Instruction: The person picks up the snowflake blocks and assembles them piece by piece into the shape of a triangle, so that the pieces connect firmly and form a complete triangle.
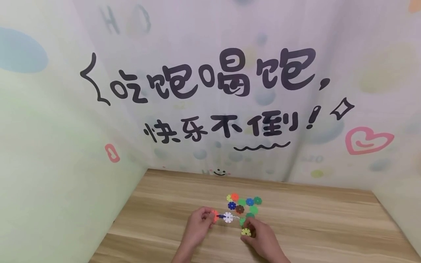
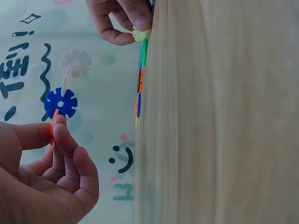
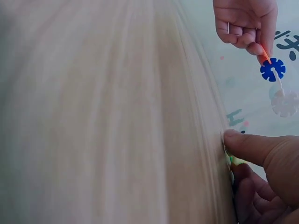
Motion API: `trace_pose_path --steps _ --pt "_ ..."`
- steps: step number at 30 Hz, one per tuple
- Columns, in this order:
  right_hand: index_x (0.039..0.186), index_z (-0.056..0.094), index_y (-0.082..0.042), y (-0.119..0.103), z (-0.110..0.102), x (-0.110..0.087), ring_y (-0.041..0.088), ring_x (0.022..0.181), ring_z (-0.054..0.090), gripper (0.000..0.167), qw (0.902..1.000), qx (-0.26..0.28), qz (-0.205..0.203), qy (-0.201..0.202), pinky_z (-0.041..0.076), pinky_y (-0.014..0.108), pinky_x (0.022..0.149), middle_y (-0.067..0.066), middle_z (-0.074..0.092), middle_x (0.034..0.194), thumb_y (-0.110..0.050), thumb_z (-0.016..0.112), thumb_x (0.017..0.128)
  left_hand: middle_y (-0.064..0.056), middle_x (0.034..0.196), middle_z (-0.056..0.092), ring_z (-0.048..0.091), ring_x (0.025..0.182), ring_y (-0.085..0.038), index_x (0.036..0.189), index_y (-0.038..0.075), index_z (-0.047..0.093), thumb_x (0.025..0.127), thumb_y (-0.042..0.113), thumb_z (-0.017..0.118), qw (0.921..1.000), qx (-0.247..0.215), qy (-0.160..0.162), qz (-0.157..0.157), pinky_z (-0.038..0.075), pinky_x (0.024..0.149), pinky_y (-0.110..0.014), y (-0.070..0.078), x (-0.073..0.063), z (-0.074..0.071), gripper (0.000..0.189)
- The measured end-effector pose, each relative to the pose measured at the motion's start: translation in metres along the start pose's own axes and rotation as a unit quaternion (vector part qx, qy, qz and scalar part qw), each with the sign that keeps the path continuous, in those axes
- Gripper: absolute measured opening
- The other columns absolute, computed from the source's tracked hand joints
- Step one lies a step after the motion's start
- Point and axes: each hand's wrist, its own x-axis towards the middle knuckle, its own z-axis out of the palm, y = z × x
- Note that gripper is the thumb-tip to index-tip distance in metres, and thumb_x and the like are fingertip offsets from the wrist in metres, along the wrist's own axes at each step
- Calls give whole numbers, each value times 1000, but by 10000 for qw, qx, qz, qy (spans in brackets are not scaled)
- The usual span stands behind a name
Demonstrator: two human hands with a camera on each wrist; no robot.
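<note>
The head view looks forward and down from farthest off, the tabletop (image 1: 158, 204) towards six o'clock; both wrist views look close and low across it, tipped sideways, it lying at three o'clock in the left, nine in the right; these two share the blue disc (image 2: 69, 103).

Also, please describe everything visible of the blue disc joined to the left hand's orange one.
The blue disc is flat, round and plastic-looking, with a notched rim and small central hole. It is raised above the table, showing its face to the left wrist camera. The orange disc pinched in the left hand slots into one side; a white piece joins the other.
</note>
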Motion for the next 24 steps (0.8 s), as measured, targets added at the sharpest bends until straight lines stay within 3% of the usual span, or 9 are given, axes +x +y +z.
trace_pose_path --steps 5,11,20,24 --pt "98 64 -18 5 -6 -3 10 68 57 12 9964 792 282 68 49 25 56 -7 62 80 -14 73 91 -5 85 66 64 79 -27 109 6 68 99 17 62 10000 31 -52 -63 51 60 -28 1 0 1 15" --pt "103 65 -11 5 -17 -8 19 67 62 8 9793 1866 771 121 52 29 55 1 65 78 -10 66 95 -3 83 65 64 78 -26 109 6 68 99 17 63 9999 16 -110 -131 49 58 -27 2 -2 4 16" --pt "109 67 -2 0 -31 -10 22 71 64 16 9651 2425 884 450 55 29 61 8 66 81 -4 67 93 -4 83 66 65 80 -28 110 4 67 99 16 62 9997 -122 -182 -61 54 65 -36 6 -5 7 17" --pt "109 67 0 -5 -32 -10 23 74 65 17 9536 2778 1001 591 57 31 64 10 65 85 -3 68 92 -4 82 65 65 79 -26 108 4 67 98 15 63 9997 -138 -207 1 55 65 -37 9 -6 9 16"
